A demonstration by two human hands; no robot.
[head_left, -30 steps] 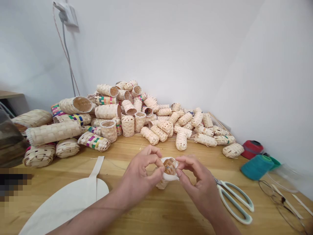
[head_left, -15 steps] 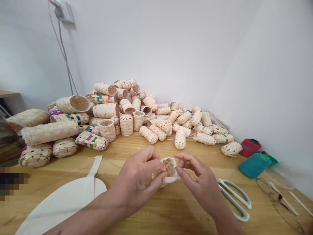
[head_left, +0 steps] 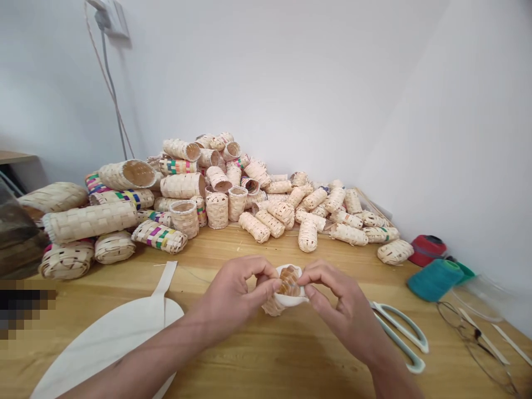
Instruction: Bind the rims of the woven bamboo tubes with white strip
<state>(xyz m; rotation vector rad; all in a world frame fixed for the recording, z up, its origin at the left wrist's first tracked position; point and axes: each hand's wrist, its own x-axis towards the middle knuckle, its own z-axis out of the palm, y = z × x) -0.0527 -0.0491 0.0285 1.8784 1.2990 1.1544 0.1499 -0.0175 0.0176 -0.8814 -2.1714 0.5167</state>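
Note:
A small woven basket (head_left: 272, 306) stands on the table in front of me, its mouth facing up and a white cloth strip (head_left: 286, 301) folded over its rim. On the left side of that rim, my left hand (head_left: 245, 288) pinches the edge between thumb and forefinger. My right hand (head_left: 338, 296) pinches the opposite side, its thumb and forefinger at the cloth. Something thin near the right fingertips is too small to make out. The brown inside of the basket shows between the two hands.
Many woven baskets (head_left: 187, 185) are heaped against the wall. Scissors (head_left: 401, 332) lie by my right wrist; teal (head_left: 436, 279) and red (head_left: 428, 249) thread spools and eyeglasses (head_left: 474, 338) sit farther right. A round white sheet (head_left: 112, 338) and a cloth strip (head_left: 167, 277) are at left.
My hands have shifted slightly at the rim; the left one has opened a gap between its curled fingers. A thin item seen between the fingertips shows less now. The view has tilted slightly.

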